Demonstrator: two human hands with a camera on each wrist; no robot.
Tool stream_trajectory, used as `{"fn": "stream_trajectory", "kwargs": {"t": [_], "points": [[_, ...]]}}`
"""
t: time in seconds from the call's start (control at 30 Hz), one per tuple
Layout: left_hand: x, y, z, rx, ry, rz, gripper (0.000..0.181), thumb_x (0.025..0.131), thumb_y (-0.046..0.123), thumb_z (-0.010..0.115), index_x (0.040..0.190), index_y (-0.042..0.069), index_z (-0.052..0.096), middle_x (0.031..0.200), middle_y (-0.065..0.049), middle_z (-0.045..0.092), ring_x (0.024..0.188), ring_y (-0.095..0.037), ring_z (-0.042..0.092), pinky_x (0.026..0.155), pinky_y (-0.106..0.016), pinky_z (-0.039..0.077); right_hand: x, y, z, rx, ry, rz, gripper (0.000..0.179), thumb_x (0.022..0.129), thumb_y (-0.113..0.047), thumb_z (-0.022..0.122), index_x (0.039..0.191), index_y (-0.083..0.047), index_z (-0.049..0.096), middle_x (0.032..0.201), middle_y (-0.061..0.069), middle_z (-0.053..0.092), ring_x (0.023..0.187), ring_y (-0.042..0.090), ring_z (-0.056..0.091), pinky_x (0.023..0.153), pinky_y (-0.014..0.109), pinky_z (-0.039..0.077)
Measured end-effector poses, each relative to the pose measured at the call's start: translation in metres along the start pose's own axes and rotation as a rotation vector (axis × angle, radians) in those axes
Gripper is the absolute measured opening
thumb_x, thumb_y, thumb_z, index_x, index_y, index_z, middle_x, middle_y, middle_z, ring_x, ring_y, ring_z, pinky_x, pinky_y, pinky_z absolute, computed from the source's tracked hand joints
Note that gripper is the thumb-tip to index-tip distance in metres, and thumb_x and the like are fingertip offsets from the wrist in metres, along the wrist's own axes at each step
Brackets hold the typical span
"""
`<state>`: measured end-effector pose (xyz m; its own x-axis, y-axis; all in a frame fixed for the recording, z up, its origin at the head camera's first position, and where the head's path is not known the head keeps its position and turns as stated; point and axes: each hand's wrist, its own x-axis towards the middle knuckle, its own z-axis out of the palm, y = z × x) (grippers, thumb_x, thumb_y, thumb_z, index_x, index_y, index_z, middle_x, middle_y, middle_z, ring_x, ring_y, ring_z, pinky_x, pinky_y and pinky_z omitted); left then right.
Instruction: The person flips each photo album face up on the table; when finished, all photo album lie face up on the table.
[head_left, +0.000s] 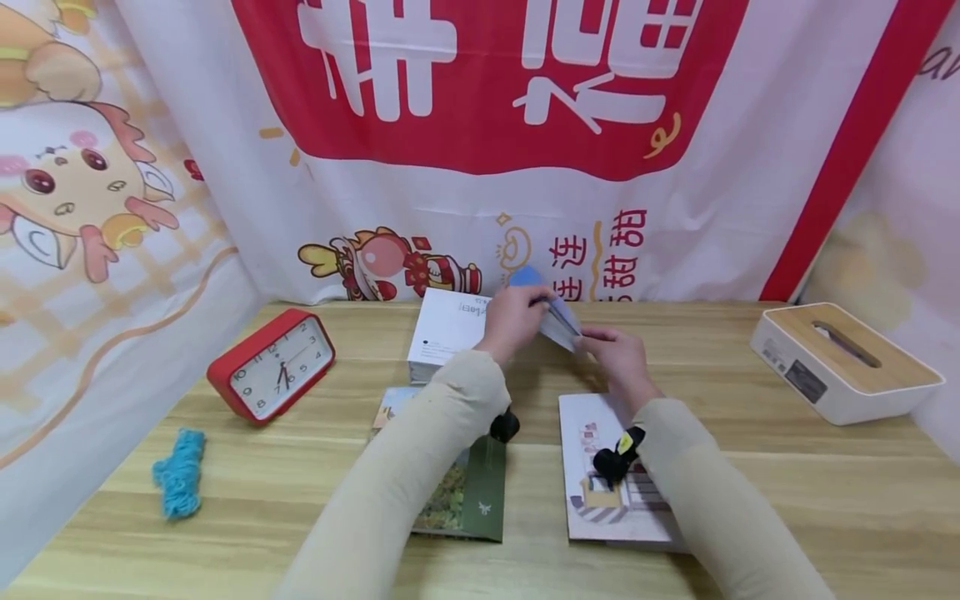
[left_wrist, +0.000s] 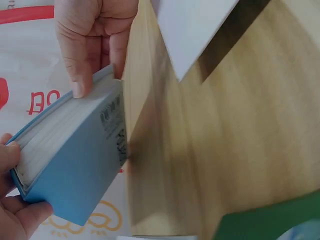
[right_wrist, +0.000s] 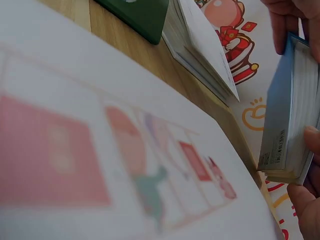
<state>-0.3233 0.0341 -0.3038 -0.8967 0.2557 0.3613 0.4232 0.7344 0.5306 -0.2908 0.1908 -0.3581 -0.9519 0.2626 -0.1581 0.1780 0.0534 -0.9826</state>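
Note:
Both hands hold a thick blue hardcover book (left_wrist: 75,165) near the back edge of the table, its page block showing between the covers. My left hand (head_left: 517,317) grips one end, with fingers and thumb on the covers in the left wrist view. At the other end, my right hand (head_left: 618,358) pinches the book by its corner. A barcode is printed on the cover in both wrist views. The book is tilted, beside a stack of white books (head_left: 442,329). Beneath the left forearm lies a green-edged book (head_left: 486,492); a white illustrated book (head_left: 588,521) lies under the right wrist.
At the left stands a red alarm clock (head_left: 277,367), with a bundle of blue yarn (head_left: 180,475) in front of it. A white tissue box (head_left: 847,367) with a wooden lid stands at the right. Printed cloth (head_left: 390,217) hangs behind the wooden table.

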Motion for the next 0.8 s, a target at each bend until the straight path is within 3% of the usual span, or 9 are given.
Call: {"fn": "stream_trajectory", "kwargs": {"t": [0.2,0.37,0.5,0.6,0.8], "points": [[-0.013,-0.006,0.004,-0.159,0.065,-0.128,0.018,0.086,0.016,0.062,0.099,0.019,0.073,0.105,0.006,0.07,0.102,-0.016,0.061,0.084,-0.032,0.046,0.003,-0.001,-0.004,-0.088,0.008,-0.044,0.036,0.08,-0.015,0.071,0.115,-0.005,0.065,0.116,0.009,0.062,0.098,0.016,0.051,0.09,0.034,0.041],[-0.023,-0.011,0.008,-0.283,0.104,-0.205,0.016,0.084,0.011,0.065,0.097,0.013,0.073,0.101,0.001,0.071,0.099,-0.017,0.062,0.084,-0.03,0.047,0.004,-0.003,-0.007,-0.135,-0.005,-0.063,0.034,0.082,-0.009,0.068,0.116,-0.005,0.063,0.12,0.013,0.06,0.105,0.021,0.053,0.095,0.037,0.043],[-0.029,-0.02,0.014,-0.376,0.093,-0.274,0.015,0.082,0.007,0.066,0.095,0.009,0.073,0.102,-0.003,0.071,0.1,-0.017,0.062,0.085,-0.027,0.047,0.004,-0.002,-0.008,-0.173,-0.024,-0.074,0.038,0.079,-0.004,0.069,0.117,-0.003,0.062,0.121,0.015,0.059,0.109,0.024,0.053,0.094,0.036,0.044],[-0.031,-0.027,0.02,-0.444,0.07,-0.324,0.017,0.081,0.004,0.066,0.096,0.007,0.073,0.102,-0.006,0.07,0.102,-0.018,0.061,0.085,-0.025,0.048,0.003,-0.001,-0.009,-0.172,-0.015,-0.054,0.044,0.075,0.0,0.07,0.118,-0.005,0.061,0.122,0.013,0.059,0.109,0.022,0.052,0.091,0.032,0.045],[-0.032,-0.032,0.032,-0.521,0.043,-0.393,0.019,0.079,0.0,0.068,0.095,0.006,0.073,0.1,-0.008,0.071,0.1,-0.017,0.061,0.081,-0.023,0.048,0.004,0.005,-0.013,-0.064,0.005,0.06,0.06,0.068,0.011,0.069,0.124,-0.01,0.058,0.127,0.008,0.056,0.109,0.02,0.053,0.084,0.025,0.049]]}}
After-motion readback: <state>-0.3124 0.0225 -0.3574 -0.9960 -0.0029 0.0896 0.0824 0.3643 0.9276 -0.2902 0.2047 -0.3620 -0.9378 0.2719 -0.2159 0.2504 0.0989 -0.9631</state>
